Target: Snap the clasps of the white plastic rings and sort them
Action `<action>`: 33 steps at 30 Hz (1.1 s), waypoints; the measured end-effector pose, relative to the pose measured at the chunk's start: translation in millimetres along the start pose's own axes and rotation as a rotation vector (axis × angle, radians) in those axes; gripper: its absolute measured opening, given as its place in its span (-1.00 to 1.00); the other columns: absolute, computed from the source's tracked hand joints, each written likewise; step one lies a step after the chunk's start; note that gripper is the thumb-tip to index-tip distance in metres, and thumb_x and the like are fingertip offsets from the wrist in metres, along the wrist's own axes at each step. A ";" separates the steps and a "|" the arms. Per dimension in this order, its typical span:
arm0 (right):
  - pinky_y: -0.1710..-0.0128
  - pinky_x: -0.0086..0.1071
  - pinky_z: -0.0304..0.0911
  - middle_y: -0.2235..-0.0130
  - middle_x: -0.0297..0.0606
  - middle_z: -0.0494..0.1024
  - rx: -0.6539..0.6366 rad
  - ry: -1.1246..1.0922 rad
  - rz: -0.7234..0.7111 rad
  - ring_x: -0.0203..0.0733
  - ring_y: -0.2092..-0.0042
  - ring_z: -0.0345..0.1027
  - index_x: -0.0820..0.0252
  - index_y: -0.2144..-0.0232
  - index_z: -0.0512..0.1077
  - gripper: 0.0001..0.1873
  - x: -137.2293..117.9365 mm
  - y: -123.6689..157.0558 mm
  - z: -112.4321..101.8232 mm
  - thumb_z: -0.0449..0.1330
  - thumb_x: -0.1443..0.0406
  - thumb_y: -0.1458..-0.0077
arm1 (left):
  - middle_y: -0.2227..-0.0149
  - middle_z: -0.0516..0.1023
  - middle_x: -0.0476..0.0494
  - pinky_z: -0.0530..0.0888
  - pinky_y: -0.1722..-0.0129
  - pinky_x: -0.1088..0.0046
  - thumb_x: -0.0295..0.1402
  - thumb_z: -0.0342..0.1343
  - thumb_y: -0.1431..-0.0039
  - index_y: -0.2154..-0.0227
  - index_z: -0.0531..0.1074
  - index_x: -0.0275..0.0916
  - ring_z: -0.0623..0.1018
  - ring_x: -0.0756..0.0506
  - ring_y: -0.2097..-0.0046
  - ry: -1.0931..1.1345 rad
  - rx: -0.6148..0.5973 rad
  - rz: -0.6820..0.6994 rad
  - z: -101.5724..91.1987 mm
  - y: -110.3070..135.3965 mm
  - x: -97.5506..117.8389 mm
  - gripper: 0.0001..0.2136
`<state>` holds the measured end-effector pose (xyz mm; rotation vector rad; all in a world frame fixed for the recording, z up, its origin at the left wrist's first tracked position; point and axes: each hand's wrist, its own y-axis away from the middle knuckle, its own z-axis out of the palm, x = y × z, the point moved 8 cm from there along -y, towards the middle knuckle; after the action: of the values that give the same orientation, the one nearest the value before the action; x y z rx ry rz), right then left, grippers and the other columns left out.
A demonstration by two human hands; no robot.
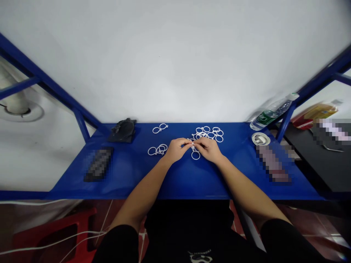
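My left hand (177, 149) and my right hand (208, 149) meet over the middle of the blue table (181, 175), fingertips pinched together on a small white plastic ring piece (192, 145). A white ring (195, 155) hangs just below the fingers. A loose pile of white rings (210, 133) lies right behind my right hand. Linked rings (158, 150) lie left of my left hand, and another linked pair (160, 128) sits farther back.
A black bundle (123, 130) rests at the back left, a dark flat object (98, 164) nearer on the left. A plastic water bottle (272, 111) leans at the back right beside a round tape roll (260, 138). Blue frame struts rise at both sides. A red stool (52, 230) stands below.
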<state>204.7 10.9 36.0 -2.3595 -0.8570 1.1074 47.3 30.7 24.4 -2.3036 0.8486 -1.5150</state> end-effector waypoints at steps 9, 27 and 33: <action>0.36 -0.35 0.30 0.39 -0.28 0.61 0.028 0.108 0.060 -0.22 0.39 0.45 0.12 0.33 0.53 -0.83 4.6 -0.7 -15.4 0.20 0.21 -0.29 | 0.13 0.70 -0.14 0.54 -0.04 0.23 -0.23 0.27 -0.32 0.10 0.63 -0.14 0.65 -0.14 0.08 -0.209 -0.057 0.083 -8.4 -5.2 4.7 -0.82; 0.33 -0.32 0.34 0.35 -0.27 0.66 0.083 0.191 0.096 -0.16 0.35 0.52 0.11 0.26 0.59 -0.80 7.2 -1.8 -23.9 0.19 0.18 -0.30 | 0.42 0.65 -0.16 0.39 0.33 0.35 -0.33 0.30 -0.06 0.53 0.58 -0.16 0.57 -0.14 0.37 -0.649 -0.266 -0.661 -100.4 11.1 -85.8 -0.90; 0.32 -0.34 0.36 0.26 -0.27 0.67 -0.127 0.075 0.033 -0.23 0.40 0.48 0.09 -0.05 0.51 -0.71 -9.7 3.4 20.1 0.20 0.19 -0.33 | 0.42 0.63 -0.08 0.44 0.31 0.40 -0.21 0.23 -0.21 0.36 0.59 -0.19 0.57 -0.07 0.38 -0.130 0.153 -0.409 -65.9 -3.3 -46.0 -0.83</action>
<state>185.3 3.7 27.0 -2.5100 -0.8887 0.9969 -24.1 67.4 19.5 -2.5284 0.2246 -1.4930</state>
